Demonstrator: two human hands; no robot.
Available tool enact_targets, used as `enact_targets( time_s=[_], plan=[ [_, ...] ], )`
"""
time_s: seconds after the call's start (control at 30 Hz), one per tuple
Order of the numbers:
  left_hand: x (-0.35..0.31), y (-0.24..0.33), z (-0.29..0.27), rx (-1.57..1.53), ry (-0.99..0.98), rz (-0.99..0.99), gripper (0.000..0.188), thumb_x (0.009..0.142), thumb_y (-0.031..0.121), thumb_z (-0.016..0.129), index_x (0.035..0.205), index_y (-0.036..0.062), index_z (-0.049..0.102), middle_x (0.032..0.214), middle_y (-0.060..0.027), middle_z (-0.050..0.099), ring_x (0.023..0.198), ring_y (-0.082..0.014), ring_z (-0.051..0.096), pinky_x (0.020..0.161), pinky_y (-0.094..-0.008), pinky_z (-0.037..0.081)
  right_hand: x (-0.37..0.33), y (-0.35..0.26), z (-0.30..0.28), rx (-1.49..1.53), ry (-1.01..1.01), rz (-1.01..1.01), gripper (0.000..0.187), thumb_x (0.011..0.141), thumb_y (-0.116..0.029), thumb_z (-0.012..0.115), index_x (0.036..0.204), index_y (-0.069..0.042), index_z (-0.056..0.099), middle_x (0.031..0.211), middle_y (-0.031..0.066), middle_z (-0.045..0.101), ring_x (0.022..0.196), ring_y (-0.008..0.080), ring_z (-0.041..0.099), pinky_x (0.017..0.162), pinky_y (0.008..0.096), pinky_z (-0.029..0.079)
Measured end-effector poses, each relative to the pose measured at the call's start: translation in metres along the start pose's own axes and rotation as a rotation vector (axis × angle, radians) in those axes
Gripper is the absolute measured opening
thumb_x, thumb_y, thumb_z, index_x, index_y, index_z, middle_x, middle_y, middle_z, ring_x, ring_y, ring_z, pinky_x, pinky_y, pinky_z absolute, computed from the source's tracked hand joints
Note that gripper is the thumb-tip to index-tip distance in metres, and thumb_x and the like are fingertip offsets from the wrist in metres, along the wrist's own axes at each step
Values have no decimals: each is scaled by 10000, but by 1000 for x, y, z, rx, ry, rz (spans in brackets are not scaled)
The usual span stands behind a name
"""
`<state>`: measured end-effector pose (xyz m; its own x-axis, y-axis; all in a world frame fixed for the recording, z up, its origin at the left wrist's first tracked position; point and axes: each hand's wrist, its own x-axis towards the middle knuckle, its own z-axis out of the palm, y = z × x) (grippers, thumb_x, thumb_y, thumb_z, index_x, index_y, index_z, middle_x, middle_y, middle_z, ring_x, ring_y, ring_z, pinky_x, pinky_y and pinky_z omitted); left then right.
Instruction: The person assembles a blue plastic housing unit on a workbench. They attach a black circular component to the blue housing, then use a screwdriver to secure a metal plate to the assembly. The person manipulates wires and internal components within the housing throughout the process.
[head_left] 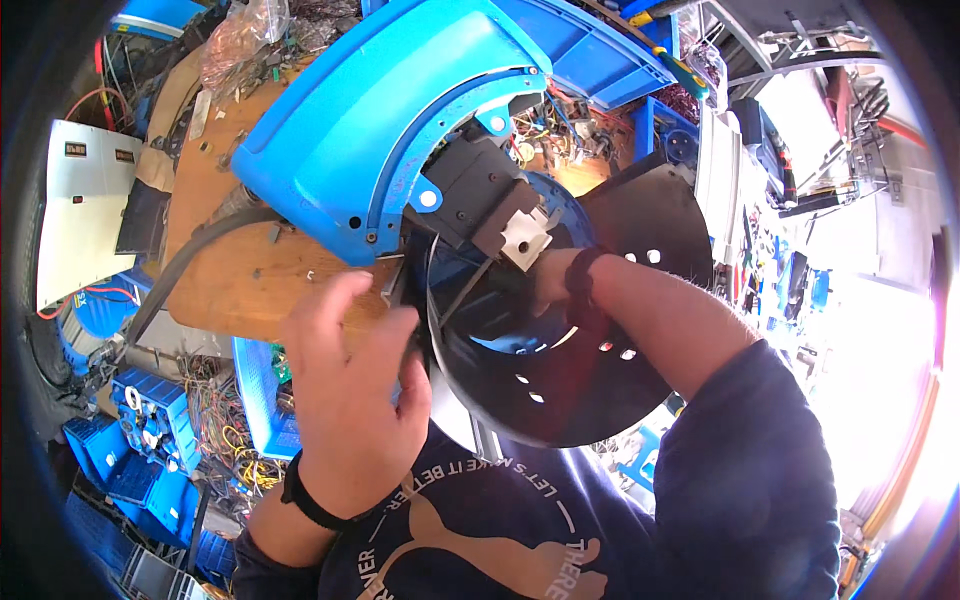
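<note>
A large machine part stands tilted in front of me: a curved bright-blue cover (370,110) joined to a round black metal housing (560,410) with small holes. Between them sits a black block (465,190) with a pale metal bracket (525,240) on its end. My right hand (552,280) reaches inside the housing beside the bracket, and its fingers are hidden there. Left of the housing's rim is my left hand (360,390), its fingers spread and slightly curved, with no thing seen in it. Whether its thumb touches the rim I cannot tell.
The wooden bench (230,280) carries a thick grey cable (215,230) and loose scraps. A blue crate (590,50) stands behind the machine part. At the lower left are blue bins (150,410) and tangled wires (225,410). A white panel box (85,210) stands far left.
</note>
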<state>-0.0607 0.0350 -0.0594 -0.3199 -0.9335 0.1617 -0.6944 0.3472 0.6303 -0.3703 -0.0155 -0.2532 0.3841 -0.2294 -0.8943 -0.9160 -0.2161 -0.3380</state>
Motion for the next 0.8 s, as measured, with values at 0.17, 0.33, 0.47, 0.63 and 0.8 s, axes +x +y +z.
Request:
enact_targets(
  time_s=[0.17,0.33,0.47,0.63,0.8],
  plan=[
    [2,-3,2,129,-58,92,274,710,122,680,941,-11,616,1252,-248,463,1120,-445,444,929,-504,385,-35,-43,-34,33,-155,184,441,716,-370,720,1018,-49,700,995,131,693,912,275,650,802,393,501],
    [10,9,3,94,-77,50,237,721,108,665,896,-39,605,1319,-274,429,1170,-454,420,969,-519,347,-46,-55,-38,74,-103,177,467,730,-403,731,1038,-53,696,1038,131,685,929,274,654,816,391,500],
    [9,11,10,120,-41,29,204,697,109,668,826,-39,611,1314,-278,432,1155,-467,422,955,-525,361,-45,-53,-36,116,-86,194,455,718,-329,737,1063,-38,681,1001,148,681,897,282,656,789,389,504],
    [9,16,12,116,-84,58,168,698,54,631,816,-61,595,1333,-272,420,1166,-465,413,966,-526,349,0,0,-1,-192,66,-180,414,736,-254,715,1081,-32,662,845,149,688,766,288,660,693,398,513],
    [4,15,15,94,-64,37,151,708,28,609,813,-78,587,1351,-263,413,1193,-470,399,986,-528,341,-46,-57,-34,-91,103,152,412,734,-301,715,1046,-35,675,925,149,689,854,272,669,742,383,523]
  ],
)
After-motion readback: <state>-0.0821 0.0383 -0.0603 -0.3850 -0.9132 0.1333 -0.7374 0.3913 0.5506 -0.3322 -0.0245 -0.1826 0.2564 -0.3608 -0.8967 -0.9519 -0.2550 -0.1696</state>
